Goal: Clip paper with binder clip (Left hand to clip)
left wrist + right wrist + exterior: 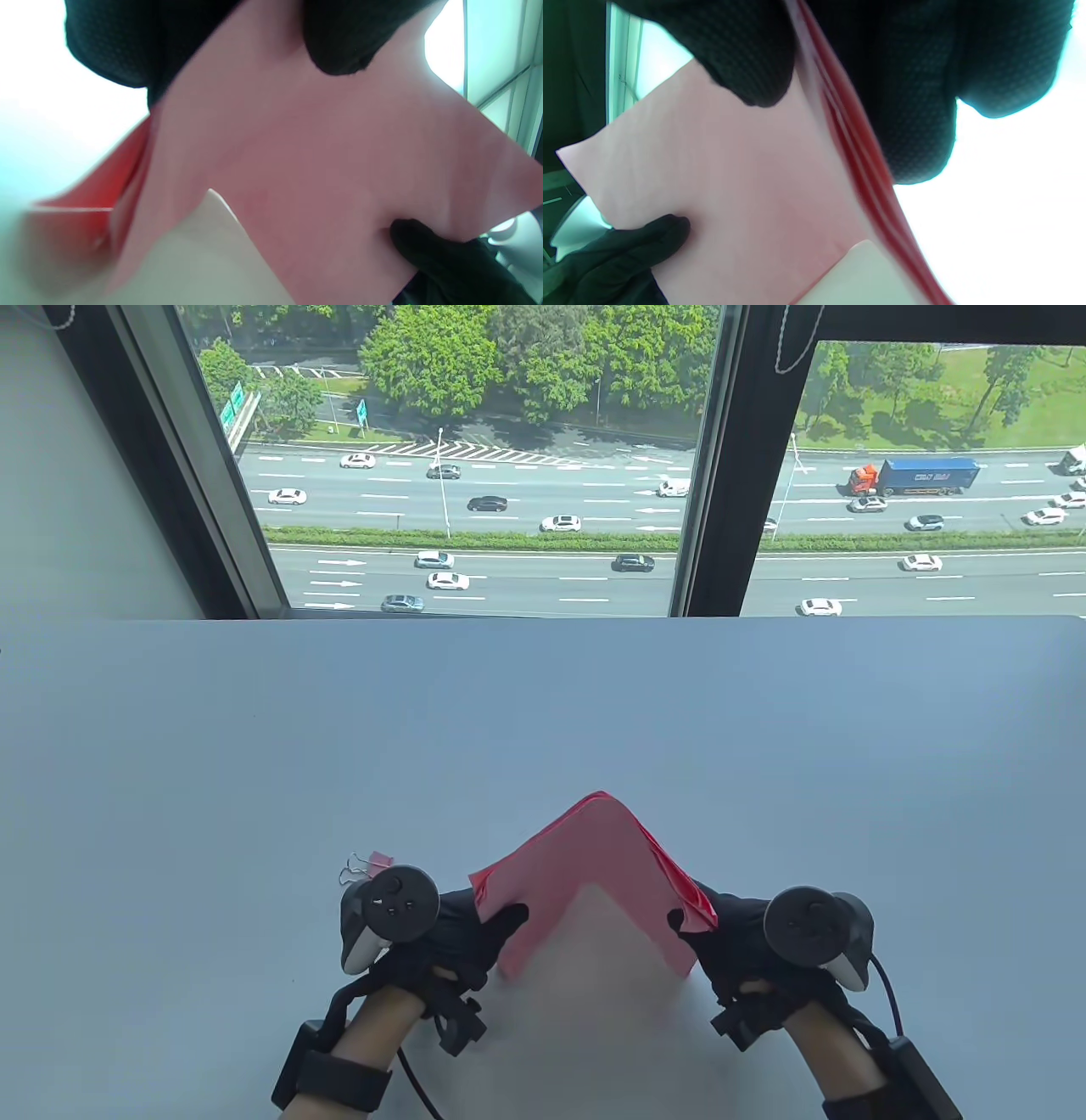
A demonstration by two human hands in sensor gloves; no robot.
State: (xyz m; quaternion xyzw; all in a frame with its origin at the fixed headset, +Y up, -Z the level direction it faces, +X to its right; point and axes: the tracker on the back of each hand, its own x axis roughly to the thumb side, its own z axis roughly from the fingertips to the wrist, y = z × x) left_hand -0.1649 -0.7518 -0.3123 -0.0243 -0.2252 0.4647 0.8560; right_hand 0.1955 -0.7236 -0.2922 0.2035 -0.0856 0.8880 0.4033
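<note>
A stack of pink-red paper sheets (585, 865) is held up off the white table, one corner pointing away from me. My left hand (475, 929) grips its left corner, thumb on the near face. My right hand (704, 929) grips its right corner. In the left wrist view the paper (322, 169) fills the frame, with my left fingers (339, 38) on it and the right hand's thumb (428, 250) below. In the right wrist view my right fingers (746, 55) pinch the stack (734, 178). A pink binder clip (373, 864) with wire handles lies on the table just beyond my left hand.
The white table (543, 712) runs back to a window (475, 458) with a dark frame (721, 475). Cables hang from both wrists near the table's front edge.
</note>
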